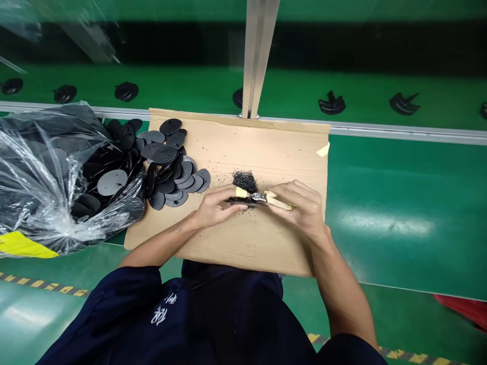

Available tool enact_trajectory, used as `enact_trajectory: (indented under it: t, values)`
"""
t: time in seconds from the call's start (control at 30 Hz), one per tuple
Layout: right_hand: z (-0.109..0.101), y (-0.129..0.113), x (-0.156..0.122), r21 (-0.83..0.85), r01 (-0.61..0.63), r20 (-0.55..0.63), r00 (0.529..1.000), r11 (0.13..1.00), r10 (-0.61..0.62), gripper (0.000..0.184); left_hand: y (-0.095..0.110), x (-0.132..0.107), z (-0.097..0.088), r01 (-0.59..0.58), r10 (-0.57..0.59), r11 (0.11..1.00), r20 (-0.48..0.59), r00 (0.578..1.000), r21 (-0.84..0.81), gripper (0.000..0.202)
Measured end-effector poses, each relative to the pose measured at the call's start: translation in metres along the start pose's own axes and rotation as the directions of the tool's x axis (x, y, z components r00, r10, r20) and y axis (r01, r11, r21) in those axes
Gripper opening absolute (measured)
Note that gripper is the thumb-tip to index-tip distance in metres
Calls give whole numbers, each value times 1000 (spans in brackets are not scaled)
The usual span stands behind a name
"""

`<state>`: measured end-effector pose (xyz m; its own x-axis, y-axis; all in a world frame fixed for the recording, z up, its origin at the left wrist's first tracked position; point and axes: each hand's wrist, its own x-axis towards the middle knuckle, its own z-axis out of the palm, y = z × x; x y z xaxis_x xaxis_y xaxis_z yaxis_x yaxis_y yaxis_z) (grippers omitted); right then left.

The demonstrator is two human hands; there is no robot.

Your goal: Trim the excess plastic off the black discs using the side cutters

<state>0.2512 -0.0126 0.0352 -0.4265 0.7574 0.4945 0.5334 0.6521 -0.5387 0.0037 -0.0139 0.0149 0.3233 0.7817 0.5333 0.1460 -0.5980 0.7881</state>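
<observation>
Black plastic piece (243, 202), thin and seen almost edge-on, sits low over the middle of a cardboard sheet (266, 243), gripped in the curled fingers of the left hand (216, 205). Its tip meets the metal head of a small cutter (258, 196) with pale handles, and a band of yellow tape (241, 192) shows just left of that head. The right hand (294, 210) is nearly closed around the cutter, fingers wrapped over the pale handle. The two hands nearly meet, with the tool and the piece between them.

Just above them lies a small heap of black shavings (244, 181), and loose crumbs are scattered over the cardboard. To the left, a heap of flat black discs (167, 177) spills from a transparent plastic bag (49, 187) that is full of more of them and carries a yellow label (23, 245). Beyond the cardboard run a metal rail (399, 132) and a green surface (399, 213), with more black parts (332, 104) spaced along a green belt. Dark navy work clothing (114, 314) fills the bottom of the view.
</observation>
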Motion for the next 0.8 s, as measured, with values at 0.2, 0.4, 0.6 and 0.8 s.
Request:
enact_trajectory:
  t: [0.2, 0.4, 0.6, 0.8]
  values:
    - [6, 8, 1, -119, 42, -17, 999, 992, -44, 24, -5, 2, -4, -86, 82, 994, 63, 995, 66, 20]
    - [0, 13, 5, -8, -17, 65, 998, 1000, 17, 28, -11, -2, -8, -18, -9, 984, 150, 989, 179, 18]
    - [-8, 33, 3, -165, -139, 155, 974, 977, 164, 31, -13, 22, -39, 226, -238, 957, 52, 970, 181, 51]
    - [-6, 47, -2, -343, -188, 185, 947, 920, 263, 33, -61, 121, -103, 122, -151, 748, -11, 989, 652, 53]
